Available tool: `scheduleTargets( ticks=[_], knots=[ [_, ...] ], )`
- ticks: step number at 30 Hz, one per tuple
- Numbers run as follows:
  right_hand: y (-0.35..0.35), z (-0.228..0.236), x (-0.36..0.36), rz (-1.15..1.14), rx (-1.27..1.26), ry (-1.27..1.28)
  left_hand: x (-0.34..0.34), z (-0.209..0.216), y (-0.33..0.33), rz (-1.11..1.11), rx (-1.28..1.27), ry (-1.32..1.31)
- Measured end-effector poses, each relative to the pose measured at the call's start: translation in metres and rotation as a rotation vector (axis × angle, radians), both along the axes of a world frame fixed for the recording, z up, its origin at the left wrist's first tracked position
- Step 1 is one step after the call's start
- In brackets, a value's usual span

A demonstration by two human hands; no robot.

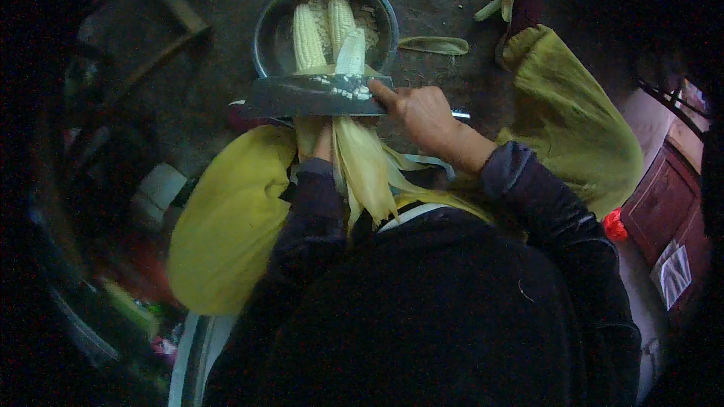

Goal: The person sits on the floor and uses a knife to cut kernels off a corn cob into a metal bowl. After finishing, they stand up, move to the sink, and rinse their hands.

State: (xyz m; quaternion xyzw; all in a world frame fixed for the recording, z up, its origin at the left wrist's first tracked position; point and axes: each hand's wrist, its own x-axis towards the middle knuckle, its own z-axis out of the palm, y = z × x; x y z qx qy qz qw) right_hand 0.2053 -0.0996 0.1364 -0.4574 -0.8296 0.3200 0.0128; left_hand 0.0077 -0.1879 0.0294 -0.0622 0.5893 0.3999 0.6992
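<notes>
My right hand grips a broad cleaver, its index finger laid along the blade. White kernels lie scattered over the flat of the blade. Beneath the cleaver my left hand is closed at the base of an ear of corn; blade and husks hide its fingers. That ear is partly stripped on its upper side. Pale husks hang back from it toward my lap. Two more ears, a left one and a farther one, lean in a metal basin with loose kernels.
A loose husk leaf lies right of the basin. My knees in yellow trousers flank the work. A wooden frame stands at the far left, and a reddish-brown panel is at the right.
</notes>
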Motion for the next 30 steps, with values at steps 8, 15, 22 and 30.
scheduleTargets(
  ticks=[8,15,22,30],
  knots=[
    [0.040,-0.041,0.016,-0.103,-0.012,-0.146,0.037,0.059,0.050,0.169,0.114,-1.019],
    [-0.010,0.028,0.001,-0.065,0.024,-0.055,0.010,0.049,0.028,0.178,0.101,-0.689],
    [0.019,-0.015,0.009,-0.109,-0.005,-0.148,0.008,0.059,0.041,0.007,0.139,-0.910],
    [-0.031,0.034,0.016,-0.053,0.016,-0.091,0.018,0.093,0.038,0.009,-0.073,-0.081]
  ],
)
